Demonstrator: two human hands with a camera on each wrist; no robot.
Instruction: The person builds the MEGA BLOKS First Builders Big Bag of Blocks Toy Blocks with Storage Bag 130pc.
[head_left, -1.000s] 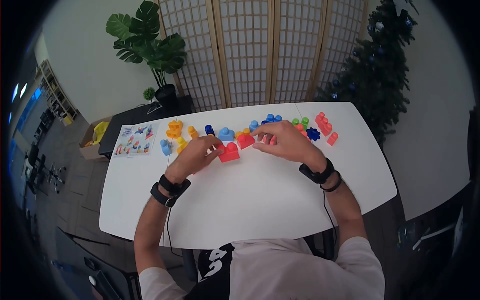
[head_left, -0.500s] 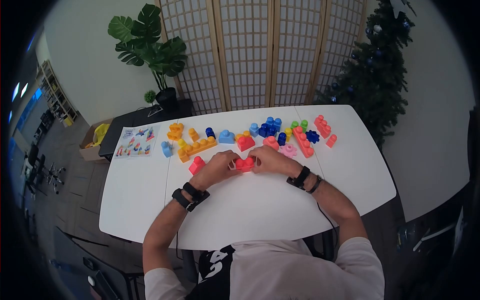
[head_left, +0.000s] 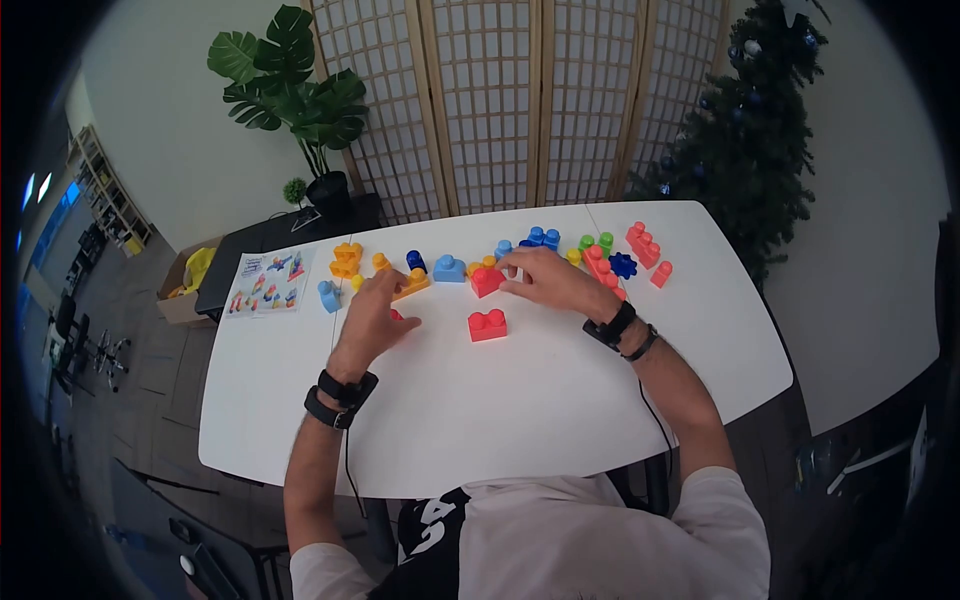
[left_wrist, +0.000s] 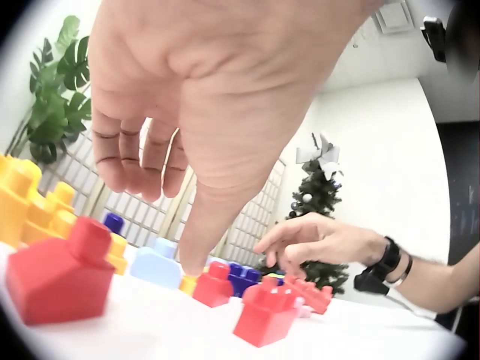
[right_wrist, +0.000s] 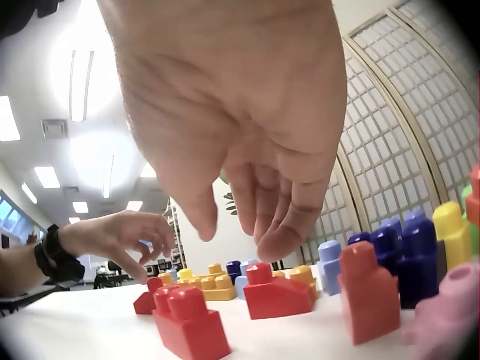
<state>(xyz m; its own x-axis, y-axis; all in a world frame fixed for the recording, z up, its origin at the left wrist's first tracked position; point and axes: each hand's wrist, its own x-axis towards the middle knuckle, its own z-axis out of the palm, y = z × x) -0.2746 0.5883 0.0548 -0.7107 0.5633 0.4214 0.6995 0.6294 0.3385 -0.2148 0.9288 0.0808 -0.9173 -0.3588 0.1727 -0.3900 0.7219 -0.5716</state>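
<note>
A red two-stud brick [head_left: 488, 327] stands by itself on the white table, with both hands off it. My left hand [head_left: 371, 318] hovers to its left, thumb spread from the fingers and nothing held. It partly hides a red sloped brick, which shows whole in the left wrist view as a single-stud piece [left_wrist: 61, 279]. My right hand [head_left: 550, 278], fingers loosely bent, hangs beside another red sloped brick [head_left: 486, 282] farther back. In the right wrist view that brick [right_wrist: 274, 297] sits below the fingertips, and a gap shows between thumb and fingers.
Yellow bricks [head_left: 346, 260], a light blue sloped brick [head_left: 450, 268], dark blue bricks [head_left: 543, 238], green bricks [head_left: 597, 243] and a blue gear-like piece [head_left: 623, 265] line the table's far side. A printed picture sheet [head_left: 268, 283] lies at the left. Cables hang from both wrists.
The red two-stud brick came nearer the body, held by both hands, and was let go on the table. My left hand then drew back left; my right moved up and right.
</note>
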